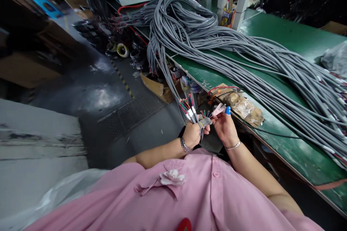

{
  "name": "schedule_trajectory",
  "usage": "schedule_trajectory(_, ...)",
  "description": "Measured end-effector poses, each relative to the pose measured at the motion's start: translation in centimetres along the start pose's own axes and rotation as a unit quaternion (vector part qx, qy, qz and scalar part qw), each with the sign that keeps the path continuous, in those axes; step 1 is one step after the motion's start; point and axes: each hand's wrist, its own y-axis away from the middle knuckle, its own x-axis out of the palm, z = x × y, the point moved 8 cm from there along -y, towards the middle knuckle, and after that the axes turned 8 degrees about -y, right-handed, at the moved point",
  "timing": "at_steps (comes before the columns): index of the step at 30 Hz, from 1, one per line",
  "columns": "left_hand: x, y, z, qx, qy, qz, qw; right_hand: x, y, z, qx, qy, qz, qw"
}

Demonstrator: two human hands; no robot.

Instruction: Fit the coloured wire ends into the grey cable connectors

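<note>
Grey cables with white sleeves and stripped coloured wire ends are wrapped in my left hand, in front of my body. Grey tape or cloth covers part of that hand's thumb or finger. Just to the right, my right hand has its fingers bent together at the fanned thin wires. Pinkish-white wrapping and a blue cover sit on fingers of that hand. Whether its fingertips grip a wire is too small to tell.
A long pile of grey cables lies across the green table. Near the table's front edge is a brown taped block with red and black leads. White posts stand behind; an open carton is below left.
</note>
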Motion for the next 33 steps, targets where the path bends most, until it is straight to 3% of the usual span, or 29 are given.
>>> schedule_trajectory(8, -1.5, 0.7, 0.6, 0.016, -0.031, 0.007, 0.999, 0.0, 1.9, -1.4, 0.161, 0.125, 0.091, 0.975)
schedule_trajectory(12, -1.4, 0.8, 1.2, 0.019, -0.079, 0.039, 0.996, 0.7, 2.2, -0.2, 0.124, 0.209, 0.102, 0.965)
schedule_trajectory(18, 0.3, 1.1, 1.7, -0.018, -0.181, 0.159, 0.97, 2.7, 3.0, 0.1, 0.116, 0.258, 0.182, 0.942)
schedule_trajectory(22, -0.5, 0.5, 1.3, -0.032, -0.117, 0.107, 0.987, 0.9, 2.4, 0.4, 0.087, 0.257, 0.134, 0.953)
schedule_trajectory(27, -1.2, 0.1, 1.0, -0.027, -0.058, 0.04, 0.997, -0.7, 2.5, -0.6, 0.149, 0.212, 0.118, 0.958)
schedule_trajectory(33, -0.4, 0.4, 1.6, -0.034, -0.091, 0.077, 0.992, 0.4, 2.4, 0.1, 0.08, 0.231, 0.113, 0.963)
